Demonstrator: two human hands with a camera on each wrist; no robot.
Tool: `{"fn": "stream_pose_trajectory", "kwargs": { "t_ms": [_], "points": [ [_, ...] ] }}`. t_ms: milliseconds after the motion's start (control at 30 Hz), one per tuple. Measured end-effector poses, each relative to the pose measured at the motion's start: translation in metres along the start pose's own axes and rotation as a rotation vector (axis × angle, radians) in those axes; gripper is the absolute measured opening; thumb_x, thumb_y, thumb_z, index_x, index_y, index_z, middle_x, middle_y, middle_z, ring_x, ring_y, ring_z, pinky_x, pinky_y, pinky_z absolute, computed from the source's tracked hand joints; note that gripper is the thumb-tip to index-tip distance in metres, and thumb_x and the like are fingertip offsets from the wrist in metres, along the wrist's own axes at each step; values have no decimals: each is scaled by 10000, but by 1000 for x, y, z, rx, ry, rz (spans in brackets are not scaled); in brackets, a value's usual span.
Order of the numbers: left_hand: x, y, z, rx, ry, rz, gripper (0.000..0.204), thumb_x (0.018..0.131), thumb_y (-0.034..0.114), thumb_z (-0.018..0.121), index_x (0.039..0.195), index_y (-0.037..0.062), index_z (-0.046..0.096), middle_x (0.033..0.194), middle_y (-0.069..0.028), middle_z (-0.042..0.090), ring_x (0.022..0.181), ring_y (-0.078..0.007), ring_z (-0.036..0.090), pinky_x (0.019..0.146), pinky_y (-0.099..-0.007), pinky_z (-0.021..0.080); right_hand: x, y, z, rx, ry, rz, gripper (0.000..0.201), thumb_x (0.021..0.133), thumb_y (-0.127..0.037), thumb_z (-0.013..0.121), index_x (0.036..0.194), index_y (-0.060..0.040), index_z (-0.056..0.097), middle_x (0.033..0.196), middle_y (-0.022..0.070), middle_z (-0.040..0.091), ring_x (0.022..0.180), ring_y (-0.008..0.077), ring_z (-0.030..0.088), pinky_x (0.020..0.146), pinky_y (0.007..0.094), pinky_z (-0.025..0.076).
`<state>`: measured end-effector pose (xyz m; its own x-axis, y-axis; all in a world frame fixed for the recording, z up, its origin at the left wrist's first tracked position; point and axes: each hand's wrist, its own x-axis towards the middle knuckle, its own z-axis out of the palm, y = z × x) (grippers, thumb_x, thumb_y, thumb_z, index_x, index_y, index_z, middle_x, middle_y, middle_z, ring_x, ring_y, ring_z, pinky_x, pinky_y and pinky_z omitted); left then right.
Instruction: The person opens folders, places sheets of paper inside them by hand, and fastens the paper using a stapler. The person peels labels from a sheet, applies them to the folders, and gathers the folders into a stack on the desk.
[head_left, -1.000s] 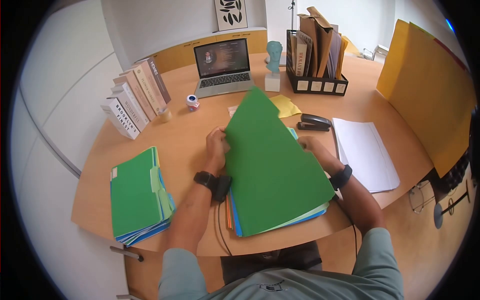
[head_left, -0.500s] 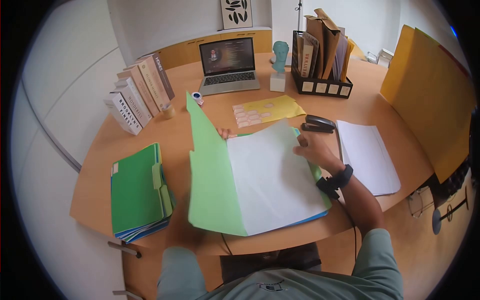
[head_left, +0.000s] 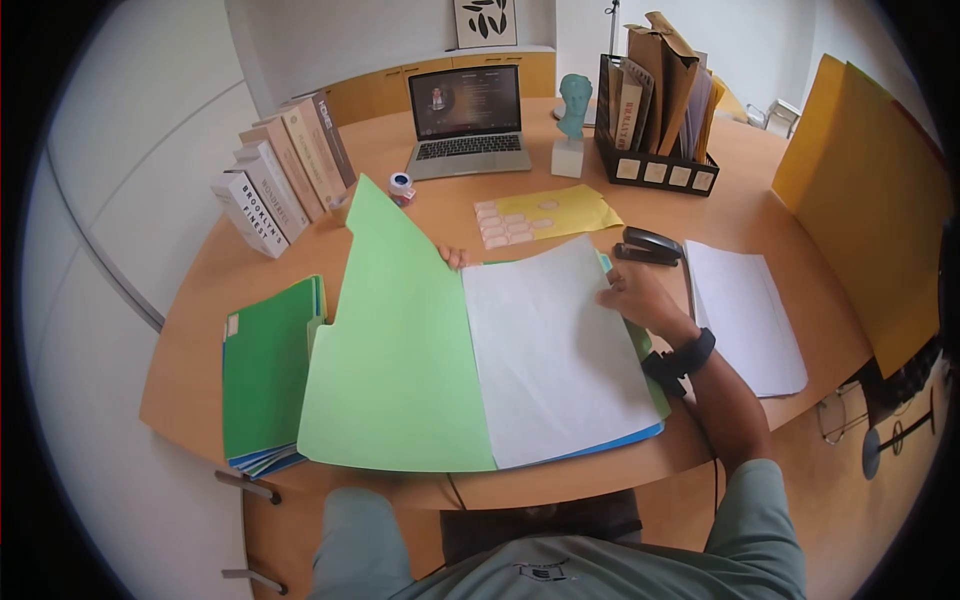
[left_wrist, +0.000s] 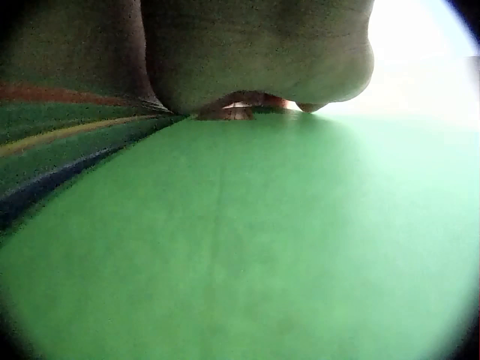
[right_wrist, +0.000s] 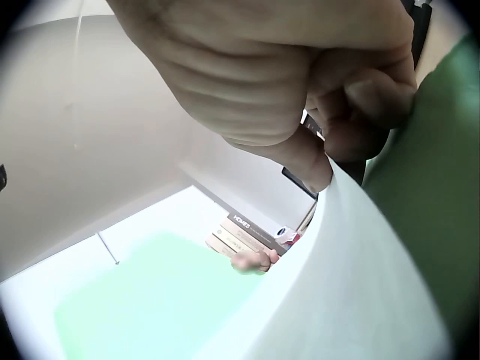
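Note:
A green folder (head_left: pixel 400 340) lies opened over a stack, its light green front cover raised and swung left. White paper (head_left: pixel 555 360) fills its right side. Behind the cover, most of my left hand (head_left: pixel 454 257) is hidden; its fingertips curl over the folder's top edge near the fold. In the left wrist view the same hand (left_wrist: pixel 255 56) lies against the green cover. My right hand (head_left: pixel 643 297) pinches the right edge of the paper near its upper corner. The right wrist view shows that hand's bent fingers (right_wrist: pixel 311 165) at the white edge, with darker green alongside.
To the left lies another stack of green and blue folders (head_left: pixel 270 370). A stapler (head_left: pixel 648 246) and white sheets (head_left: pixel 745 320) are on the right. Beyond are a yellow envelope (head_left: pixel 560 213), tape (head_left: pixel 401 187), books (head_left: pixel 285 170), a laptop (head_left: pixel 470 120), a bust (head_left: pixel 573 110) and a file holder (head_left: pixel 660 170).
The folder's cover has been opened and swung left, uncovering the white paper. My left hand has passed behind the cover; my right hand has shifted slightly at the right edge.

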<state>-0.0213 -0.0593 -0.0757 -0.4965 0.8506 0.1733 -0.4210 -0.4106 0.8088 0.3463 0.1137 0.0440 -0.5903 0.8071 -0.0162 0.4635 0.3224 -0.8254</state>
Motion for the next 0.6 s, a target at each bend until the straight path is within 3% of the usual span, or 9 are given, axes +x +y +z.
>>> {"fn": "stream_pose_trajectory", "kwargs": {
  "t_ms": [267, 367, 600],
  "points": [
    [-34, 5, -34, 73, 78, -50, 259, 940, 306, 650, 999, 61, 595, 890, -55, 603, 940, -228, 577, 986, -430, 466, 3, 5, 0, 25, -11, -21, 340, 859, -44, 702, 1119, 81, 522, 1017, 140, 617, 932, 205, 658, 772, 312, 537],
    [-40, 7, -38, 86, 92, -58, 258, 940, 306, 650, 998, 61, 595, 889, -54, 602, 938, -228, 577, 985, -430, 467, 6, 9, 2, 34, 21, -94, 272, 849, -80, 722, 1020, 111, 630, 827, 103, 673, 746, 144, 629, 668, 286, 497],
    [-47, 8, -45, 99, 110, -70, 258, 940, 306, 650, 996, 61, 595, 887, -54, 602, 933, -226, 577, 981, -428, 468, 5, 11, 0, 42, 37, -66, 215, 857, -68, 723, 966, 84, 619, 785, 72, 641, 719, 128, 601, 644, 285, 481]
  ]
}}
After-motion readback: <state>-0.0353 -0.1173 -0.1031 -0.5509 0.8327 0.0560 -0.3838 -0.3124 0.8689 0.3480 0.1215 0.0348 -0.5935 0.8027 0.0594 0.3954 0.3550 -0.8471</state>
